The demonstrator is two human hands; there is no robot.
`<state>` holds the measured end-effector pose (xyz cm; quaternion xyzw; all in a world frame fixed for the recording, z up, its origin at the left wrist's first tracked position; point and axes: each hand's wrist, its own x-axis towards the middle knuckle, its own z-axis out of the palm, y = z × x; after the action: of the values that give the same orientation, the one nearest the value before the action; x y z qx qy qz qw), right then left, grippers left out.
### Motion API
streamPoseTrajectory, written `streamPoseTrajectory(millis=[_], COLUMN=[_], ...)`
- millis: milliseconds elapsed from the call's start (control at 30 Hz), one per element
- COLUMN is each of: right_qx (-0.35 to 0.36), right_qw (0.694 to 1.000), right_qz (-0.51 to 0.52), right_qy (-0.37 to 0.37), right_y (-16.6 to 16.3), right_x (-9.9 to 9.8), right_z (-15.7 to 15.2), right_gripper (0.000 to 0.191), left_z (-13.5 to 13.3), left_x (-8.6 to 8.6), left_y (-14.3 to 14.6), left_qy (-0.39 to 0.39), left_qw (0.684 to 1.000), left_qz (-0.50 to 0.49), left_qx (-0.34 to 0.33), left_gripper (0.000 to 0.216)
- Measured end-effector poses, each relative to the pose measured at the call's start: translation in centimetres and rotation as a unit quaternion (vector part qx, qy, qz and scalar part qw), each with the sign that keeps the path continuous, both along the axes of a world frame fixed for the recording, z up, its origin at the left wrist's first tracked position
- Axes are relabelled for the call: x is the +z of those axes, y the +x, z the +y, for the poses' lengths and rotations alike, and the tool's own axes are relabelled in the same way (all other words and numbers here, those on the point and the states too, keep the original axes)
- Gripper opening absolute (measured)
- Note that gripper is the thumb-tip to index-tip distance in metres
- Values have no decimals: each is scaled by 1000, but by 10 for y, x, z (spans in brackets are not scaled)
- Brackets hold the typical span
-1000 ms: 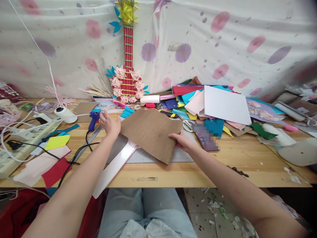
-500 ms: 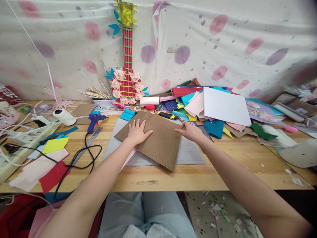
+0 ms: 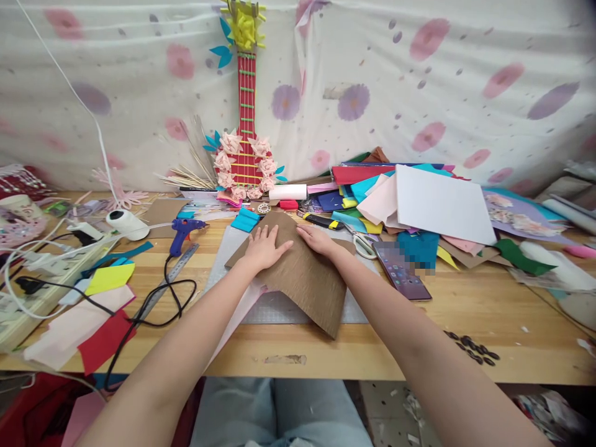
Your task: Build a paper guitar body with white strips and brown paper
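A brown textured sheet [image 3: 307, 279] lies on a grey cutting mat [image 3: 279, 307] in the middle of the wooden table [image 3: 465, 335]. My left hand [image 3: 263, 247] rests flat on the sheet's upper left part, fingers spread. My right hand [image 3: 319, 239] lies flat on it just to the right, fingers stretched toward the left hand. Both palms press the sheet down. A pale pink strip [image 3: 237, 316] pokes out from under the sheet at the lower left.
A blue glue gun [image 3: 182, 231] with a black cord and a metal ruler [image 3: 170, 273] lie to the left. A phone [image 3: 401, 277], scissors [image 3: 361, 242] and a pile of coloured sheets [image 3: 419, 198] sit to the right. A paper guitar [image 3: 244, 124] leans on the back cloth.
The left hand left the glue gun and came down flat on the brown sheet. The right hand let go of the sheet's edge and slid left onto it, beside the left hand.
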<state>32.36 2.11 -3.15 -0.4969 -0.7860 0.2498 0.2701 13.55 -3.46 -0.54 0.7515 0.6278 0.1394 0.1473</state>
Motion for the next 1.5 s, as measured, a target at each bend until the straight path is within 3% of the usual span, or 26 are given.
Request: streamPoseTrajectory(millis=[267, 467, 567, 767, 933, 1067, 1200, 1300, 1500], right_qx=[-116, -177, -171, -172, -137, -43, 56, 38, -45], right_qw=[984, 974, 973, 977, 974, 987, 992, 992, 994], right_qz=[-135, -142, -151, -128, -176, -122, -111, -118, -88], right_qy=[14, 21, 27, 1, 35, 97, 34, -18, -41], right_y=[5, -3, -8, -25, -36, -47, -60, -65, -62], right_x=[-9, -9, -8, -5, 8, 18, 13, 5, 2], right_z=[-5, -10, -14, -15, -7, 0, 3, 2, -6], right_gripper=[38, 37, 38, 37, 36, 38, 46, 53, 57], left_z=[41, 43, 40, 30, 23, 23, 22, 18, 16], left_x=[-14, -18, -21, -20, -11, -9, -9, -9, -11], left_y=[-19, -25, -25, -48, -61, -56, -52, -52, -53], left_qy=[-5, -14, 6, 10, -21, -27, -33, -23, -25], left_qw=[997, 986, 981, 988, 992, 995, 997, 997, 992], left_qz=[-73, -167, -192, -153, -117, -69, -24, -31, -59], left_qx=[-31, 28, 38, 11, 48, 60, 61, 65, 109], left_gripper=[61, 62, 62, 59, 68, 69, 71, 72, 72])
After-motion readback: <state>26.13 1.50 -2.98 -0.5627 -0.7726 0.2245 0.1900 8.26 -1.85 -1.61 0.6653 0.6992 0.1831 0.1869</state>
